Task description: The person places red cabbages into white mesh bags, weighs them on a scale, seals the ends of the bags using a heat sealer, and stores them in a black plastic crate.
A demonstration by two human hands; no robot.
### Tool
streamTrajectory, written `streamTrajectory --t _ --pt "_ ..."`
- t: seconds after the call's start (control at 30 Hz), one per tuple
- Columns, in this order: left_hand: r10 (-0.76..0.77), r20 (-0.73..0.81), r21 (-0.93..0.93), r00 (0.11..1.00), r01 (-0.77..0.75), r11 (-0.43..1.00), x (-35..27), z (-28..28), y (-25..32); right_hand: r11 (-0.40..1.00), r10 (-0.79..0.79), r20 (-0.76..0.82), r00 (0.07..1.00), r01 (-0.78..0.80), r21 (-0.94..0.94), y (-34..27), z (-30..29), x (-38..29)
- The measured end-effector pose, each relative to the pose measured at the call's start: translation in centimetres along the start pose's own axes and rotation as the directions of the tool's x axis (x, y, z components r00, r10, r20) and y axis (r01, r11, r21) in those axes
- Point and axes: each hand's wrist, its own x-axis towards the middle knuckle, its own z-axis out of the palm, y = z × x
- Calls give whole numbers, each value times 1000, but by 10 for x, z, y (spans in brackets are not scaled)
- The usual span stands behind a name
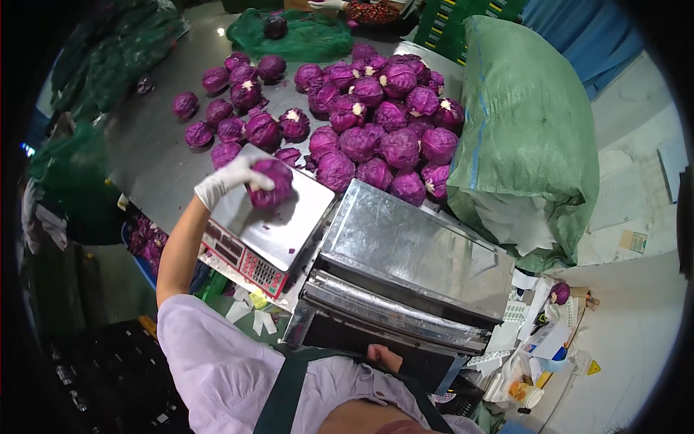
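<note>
My left hand, in a white glove, is closed around a purple cabbage over the steel pan of a digital scale; whether the cabbage touches the pan is unclear. My right hand looks bare and partly curled, low at my body by the front of a film-wrapping machine; most of it is hidden, and I cannot tell whether it holds anything. A large pile of purple cabbages lies on the metal table behind the scale, with a looser group to its left.
A bulging green woven sack stands on the right. Green net bags lie at the back, near another person's gloved hand. A blue tub of cabbage leaves is below left. Papers and a cup clutter the right side.
</note>
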Motion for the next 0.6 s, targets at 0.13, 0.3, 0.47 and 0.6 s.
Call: streamTrajectory --t 0.13,0.3,0.47,0.6 --pt "-217 43 234 975 202 951 -27 47 -6 998 -51 -37 998 53 44 -1 7 3" --pt "6 47 529 999 -30 848 -9 18 -23 978 -211 -183 960 206 -47 -18 3 10" --pt "131 -264 569 956 45 821 82 -36 -39 950 -286 -160 945 257 -179 -20 -2 13" --pt "116 -298 861 948 214 461 159 -40 -33 963 -234 -119 965 213 -165 -22 -7 19"
